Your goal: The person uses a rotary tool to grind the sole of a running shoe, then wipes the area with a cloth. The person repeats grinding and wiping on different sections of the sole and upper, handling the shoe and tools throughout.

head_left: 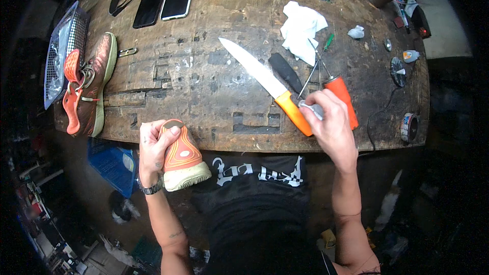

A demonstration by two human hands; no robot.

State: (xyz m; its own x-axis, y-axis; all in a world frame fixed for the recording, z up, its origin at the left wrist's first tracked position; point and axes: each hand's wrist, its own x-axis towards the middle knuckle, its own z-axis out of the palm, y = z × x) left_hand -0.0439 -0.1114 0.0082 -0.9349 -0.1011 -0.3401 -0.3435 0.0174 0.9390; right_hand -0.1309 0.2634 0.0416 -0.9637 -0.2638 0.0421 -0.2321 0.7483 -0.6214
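My left hand [151,146] grips an orange sneaker [184,154] by its heel collar at the table's front edge, thumb on top. The heel and pale sole face up and toward me; the toe is hidden. My right hand [330,122] is closed around a small grey-white piece [311,109], too covered by the fingers to name. Beneath and beside that hand lies a large knife [254,70] with an orange handle, its blade pointing to the far left. An orange-red handled tool [342,99] lies just right of my fingers, and a thin green-handled tool [329,42] lies beyond them.
A brown and orange sneaker [102,84] stands at the left beside a mesh basket [51,79]. Two phones [151,2] lie at the back. White crumpled cloth [300,30], a black sheath-like piece [286,71] and a tape roll [409,127] are on the worn wooden table [204,86].
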